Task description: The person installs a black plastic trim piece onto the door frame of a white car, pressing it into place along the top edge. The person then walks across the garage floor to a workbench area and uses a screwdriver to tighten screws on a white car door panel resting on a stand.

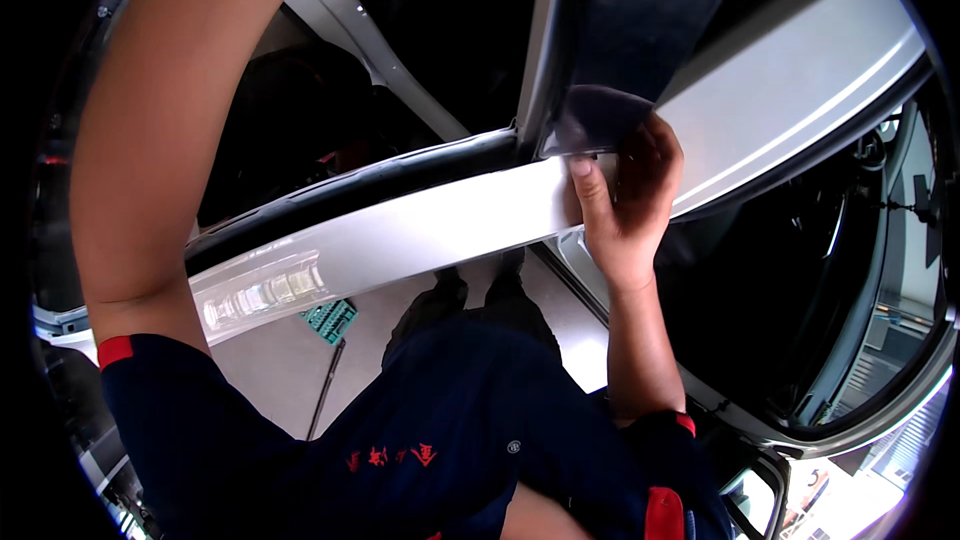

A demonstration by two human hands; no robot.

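In front of me stands a white car door [420, 220], its window frame running up toward the top of the view. A dark glossy strip [645, 20] rises along the frame's upright, and its lower end [600, 118] curves just above the white panel. My right hand [635, 185] is closed at this lower end, thumb in front and fingers curled around its edge; part of the grip lies in shadow. My left arm [150, 140] reaches up past the top edge of the view, so that hand is hidden.
A white roof-side panel [800, 70] slopes up at the right, above the dark car interior [760, 310]. On the floor, left of my feet, lies a green tool case [330, 319] beside a thin dark rod [325, 390]. A side mirror [752, 500] shows at lower right.
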